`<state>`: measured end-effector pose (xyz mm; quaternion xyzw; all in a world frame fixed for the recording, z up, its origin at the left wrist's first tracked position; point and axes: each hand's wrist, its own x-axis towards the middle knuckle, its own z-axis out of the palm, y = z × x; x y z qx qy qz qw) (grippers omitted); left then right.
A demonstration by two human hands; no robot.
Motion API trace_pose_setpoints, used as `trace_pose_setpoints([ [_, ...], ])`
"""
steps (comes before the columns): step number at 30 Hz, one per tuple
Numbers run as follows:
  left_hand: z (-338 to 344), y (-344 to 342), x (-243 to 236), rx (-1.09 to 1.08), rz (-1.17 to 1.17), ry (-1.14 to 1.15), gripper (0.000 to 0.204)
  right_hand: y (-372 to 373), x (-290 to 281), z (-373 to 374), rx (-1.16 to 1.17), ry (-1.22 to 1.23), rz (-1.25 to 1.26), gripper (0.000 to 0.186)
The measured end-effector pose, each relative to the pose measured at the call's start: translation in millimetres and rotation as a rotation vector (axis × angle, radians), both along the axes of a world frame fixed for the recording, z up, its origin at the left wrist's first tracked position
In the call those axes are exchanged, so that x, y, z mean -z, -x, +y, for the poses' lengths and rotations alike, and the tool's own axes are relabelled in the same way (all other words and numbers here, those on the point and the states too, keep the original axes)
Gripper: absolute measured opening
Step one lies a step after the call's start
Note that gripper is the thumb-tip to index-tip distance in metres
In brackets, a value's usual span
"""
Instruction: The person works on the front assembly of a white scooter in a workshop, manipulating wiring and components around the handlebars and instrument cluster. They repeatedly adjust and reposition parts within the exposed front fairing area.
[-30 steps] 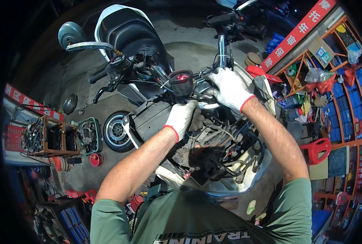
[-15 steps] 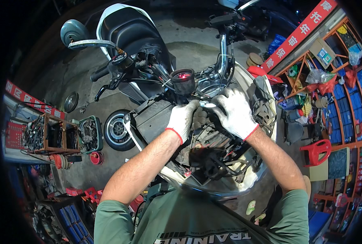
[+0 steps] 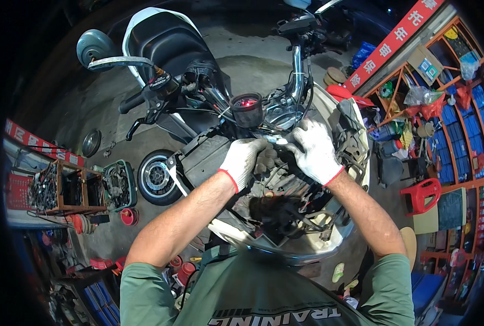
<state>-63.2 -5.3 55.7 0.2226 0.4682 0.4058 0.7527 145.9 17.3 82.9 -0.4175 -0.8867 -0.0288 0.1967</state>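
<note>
Both my hands wear white knit gloves with red cuffs and work over the opened front of a motorcycle (image 3: 302, 190). My left hand (image 3: 242, 163) is closed with its fingers curled inward; what lies in them is hidden. Opposite it, my right hand (image 3: 314, 152) pinches with thumb and forefinger at a small, bright white piece (image 3: 280, 140), too small to name surely. Just above the fingers sits a round black gauge (image 3: 247, 110) with a red-lit face. Exposed wiring and dark mechanical parts lie below the hands.
The left handlebar (image 3: 135, 101) with its mirror (image 3: 96, 48) reaches out to the left, before a black seat (image 3: 171, 43). A loose wheel (image 3: 159, 176) and a green parts tub (image 3: 120, 185) stand left. Right are a red plastic stool (image 3: 419, 195) and loaded shelves (image 3: 462, 146).
My hands stay in nearly the same place by the gauge, with slight finger shifts. The left hand has come a little away from the white piece. The whole view has tilted slightly.
</note>
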Motion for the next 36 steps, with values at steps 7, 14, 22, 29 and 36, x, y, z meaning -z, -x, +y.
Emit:
trace_pose_setpoints([
  [7, 17, 48, -4, 0.327, 0.063, -0.12, 0.024, 5, 4, -6, 0.099, 0.033, 0.016, 0.023],
  [14, 37, 86, 25, 0.216, 0.045, -0.187, 0.025, 13, 4, -15, 0.161, 0.019, 0.101, 0.02],
  [22, 37, 69, 25, 0.09, 0.071, -0.279, 0.029, 17, 12, -13, 0.219, 0.015, 0.188, 0.015],
  [29, 35, 68, 24, 0.18, 0.261, -0.359, 0.026, 17, 18, -14, 0.245, 0.026, 0.186, 0.019],
  [36, 39, 71, 19, 0.177, 0.083, -0.208, 0.03, 29, 20, -17, 0.288, -0.028, 0.239, 0.016],
])
